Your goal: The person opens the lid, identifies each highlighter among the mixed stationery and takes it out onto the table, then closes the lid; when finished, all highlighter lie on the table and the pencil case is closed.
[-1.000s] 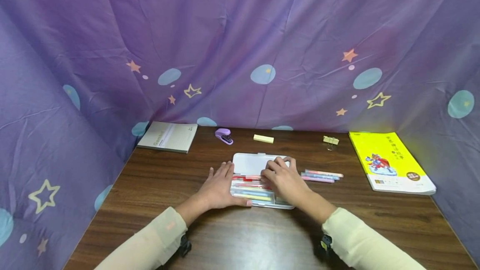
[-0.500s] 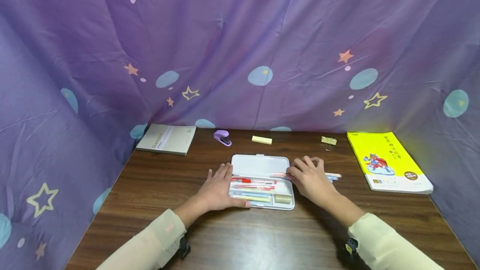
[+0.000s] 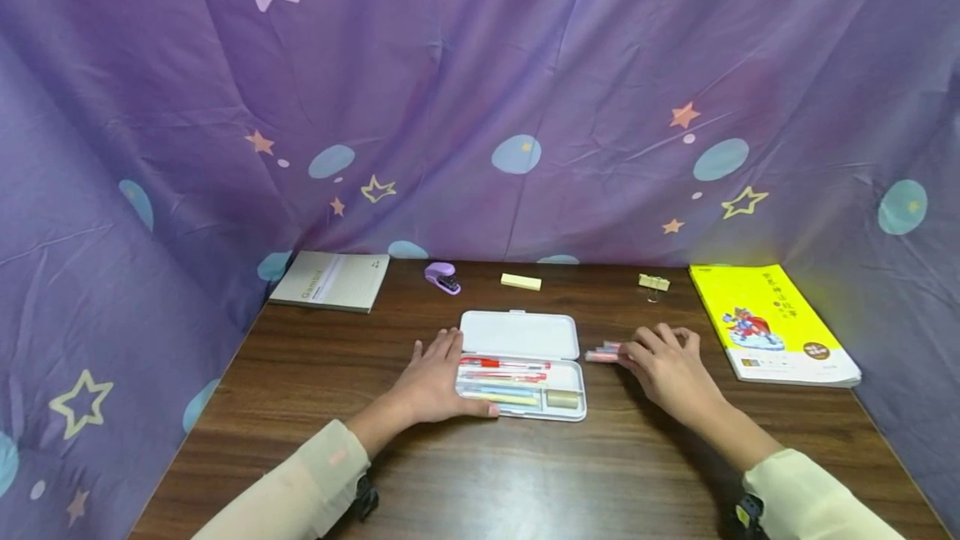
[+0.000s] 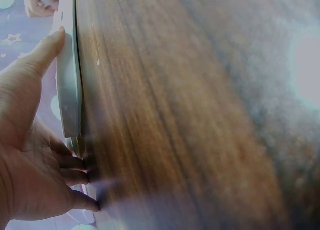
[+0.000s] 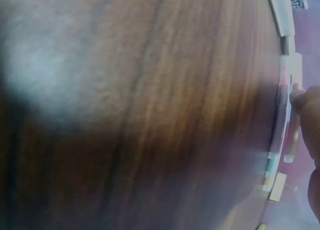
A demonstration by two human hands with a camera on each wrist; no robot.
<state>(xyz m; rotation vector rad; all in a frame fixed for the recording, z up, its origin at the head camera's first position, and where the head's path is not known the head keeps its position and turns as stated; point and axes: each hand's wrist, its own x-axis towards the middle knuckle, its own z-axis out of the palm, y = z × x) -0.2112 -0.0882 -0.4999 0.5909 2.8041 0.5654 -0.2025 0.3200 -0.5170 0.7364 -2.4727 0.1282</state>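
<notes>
A white pencil case [image 3: 519, 333] lies with its lid folded back on the table. Inside are red-marked pens [image 3: 502, 375], pale pens [image 3: 510, 397] and a small khaki block [image 3: 562, 399]. My left hand [image 3: 431, 377] rests along the case's left end, fingers extended, thumb at its front edge. In the left wrist view that thumb lies against the case's side [image 4: 70, 85]. To the right of the case, my right hand [image 3: 667, 369] pinches a pen [image 5: 295, 125] over several pens [image 3: 603, 354] on the table. The hand hides most of their length.
A grey notebook [image 3: 332, 280], purple stapler [image 3: 442, 277], yellow sticky-note pad [image 3: 521, 282] and a binder clip [image 3: 653, 283] line the table's back. A yellow book [image 3: 772, 323] lies at the right. Purple cloth [image 3: 450, 107] hangs behind and at the sides.
My right hand has moved right from over the pencil case to the pens beside it, carrying a pen out of the case. My left hand stays at the case's left end.
</notes>
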